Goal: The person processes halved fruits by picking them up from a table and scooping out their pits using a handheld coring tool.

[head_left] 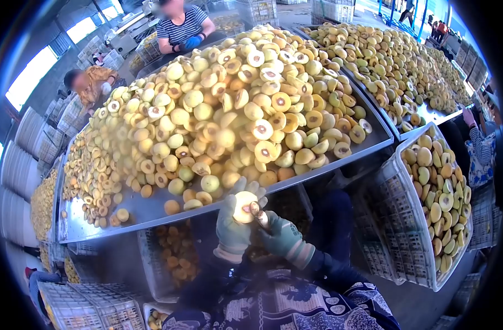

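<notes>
Right hand [286,237]: closed around a short tool [259,213], its end at the fruit's cut face. Left hand [229,228]: cupped around the fruit half [243,207], held at the near edge of the desk [147,208]. Step in hand: apparently pit removal. Next move calls for a steady left grip and controlled tool rotation. Beyond: heaped fruit halves [224,113] extend toward the far edge.
</notes>
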`<control>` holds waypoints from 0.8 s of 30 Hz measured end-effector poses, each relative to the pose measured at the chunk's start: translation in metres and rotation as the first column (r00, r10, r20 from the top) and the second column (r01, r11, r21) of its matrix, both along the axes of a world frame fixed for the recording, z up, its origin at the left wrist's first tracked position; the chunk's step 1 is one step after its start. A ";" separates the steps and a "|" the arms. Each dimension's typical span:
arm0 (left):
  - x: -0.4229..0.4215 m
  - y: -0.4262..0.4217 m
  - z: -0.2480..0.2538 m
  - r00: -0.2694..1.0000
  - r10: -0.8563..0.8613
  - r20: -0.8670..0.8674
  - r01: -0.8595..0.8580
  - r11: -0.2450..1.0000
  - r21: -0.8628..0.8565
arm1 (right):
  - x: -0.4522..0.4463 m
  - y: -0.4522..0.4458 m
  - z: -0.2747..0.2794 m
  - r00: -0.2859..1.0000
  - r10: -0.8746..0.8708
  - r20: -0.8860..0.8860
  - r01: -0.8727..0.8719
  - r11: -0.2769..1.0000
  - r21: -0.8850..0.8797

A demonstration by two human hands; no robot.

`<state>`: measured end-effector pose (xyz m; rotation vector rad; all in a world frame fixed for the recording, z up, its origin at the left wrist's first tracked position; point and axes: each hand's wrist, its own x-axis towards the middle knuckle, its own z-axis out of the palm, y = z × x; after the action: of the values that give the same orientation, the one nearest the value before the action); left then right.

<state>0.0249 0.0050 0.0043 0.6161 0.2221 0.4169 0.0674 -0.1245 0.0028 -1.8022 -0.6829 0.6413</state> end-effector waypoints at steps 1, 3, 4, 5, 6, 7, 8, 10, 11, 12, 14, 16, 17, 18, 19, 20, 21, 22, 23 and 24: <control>-0.001 -0.002 0.000 1.000 0.008 0.010 -0.009 0.999 0.040 | -0.001 0.000 0.002 1.000 0.001 0.011 -0.001 1.000 -0.020; -0.005 -0.002 -0.006 1.000 0.000 -0.029 0.003 0.993 0.119 | -0.004 -0.002 0.006 1.000 0.016 0.027 -0.015 1.000 -0.019; -0.007 -0.003 -0.008 0.999 -0.001 -0.050 0.009 0.988 0.157 | -0.005 -0.003 0.009 0.999 0.031 0.031 -0.032 0.999 0.004; -0.008 -0.004 -0.007 0.999 0.015 -0.042 -0.009 0.989 0.151 | -0.006 -0.003 0.010 0.998 0.049 0.036 -0.050 0.998 0.028; -0.008 -0.006 -0.004 0.999 0.032 -0.033 -0.027 0.989 0.145 | -0.007 -0.002 0.004 0.997 0.041 0.066 -0.043 0.998 0.035; -0.008 -0.007 -0.002 0.999 0.047 -0.024 -0.043 0.989 0.140 | -0.008 0.000 -0.004 0.995 0.032 0.096 -0.036 0.998 0.043; -0.007 -0.008 -0.003 0.997 0.075 -0.028 -0.069 0.985 0.159 | -0.010 0.001 -0.009 0.992 0.023 0.125 -0.029 0.998 0.049; -0.006 -0.009 -0.006 0.991 0.133 -0.035 -0.124 0.974 0.191 | -0.010 -0.003 -0.001 1.000 0.025 0.012 -0.025 1.000 0.012; -0.007 -0.010 -0.005 0.990 0.140 -0.028 -0.132 0.970 0.202 | -0.010 -0.003 0.005 0.999 0.024 -0.044 -0.024 1.000 -0.002; -0.008 -0.011 -0.001 0.989 0.145 -0.021 -0.137 0.967 0.216 | -0.010 -0.003 0.004 1.000 0.026 -0.015 -0.026 0.999 0.021; -0.010 -0.012 0.004 0.992 0.128 0.001 -0.125 0.970 0.210 | -0.013 -0.007 0.001 0.999 0.029 0.040 -0.032 0.998 0.059; -0.013 -0.011 0.007 0.995 0.091 0.036 -0.096 0.980 0.174 | -0.014 -0.008 -0.010 0.989 0.033 0.143 -0.053 0.989 0.141; -0.013 -0.010 0.005 0.995 0.084 0.052 -0.092 0.981 0.170 | -0.015 -0.007 -0.013 0.981 0.031 0.193 -0.067 0.981 0.182; -0.013 -0.009 0.001 0.995 0.076 0.068 -0.086 0.982 0.166 | -0.015 -0.007 -0.012 0.994 0.022 0.110 -0.041 0.985 0.169; -0.012 -0.009 0.000 0.994 0.067 0.085 -0.080 0.984 0.162 | -0.015 -0.007 -0.011 1.000 0.010 0.026 -0.014 0.988 0.155; -0.012 -0.010 0.001 0.995 0.061 0.082 -0.074 0.982 0.174 | -0.016 -0.007 -0.009 0.998 -0.006 -0.058 0.014 0.990 0.140; -0.011 -0.012 0.004 0.995 0.054 0.079 -0.068 0.980 0.188 | -0.016 -0.008 -0.007 0.997 -0.002 -0.082 0.015 0.987 0.159; -0.011 -0.013 0.006 0.996 0.047 0.074 -0.061 0.978 0.201 | -0.016 -0.008 -0.006 0.994 0.003 -0.106 0.016 0.984 0.179; -0.010 -0.014 0.006 0.999 0.043 0.005 -0.043 0.965 0.259 | -0.016 -0.009 -0.004 0.992 0.008 -0.129 0.018 0.980 0.197; -0.008 -0.015 0.005 0.997 0.045 -0.064 -0.023 0.949 0.316 | -0.014 -0.010 0.001 0.999 -0.003 -0.054 0.011 0.990 0.144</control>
<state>0.0165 -0.0100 0.0089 0.9432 0.2353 0.4688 0.0534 -0.1345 0.0038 -1.6478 -0.6697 0.6175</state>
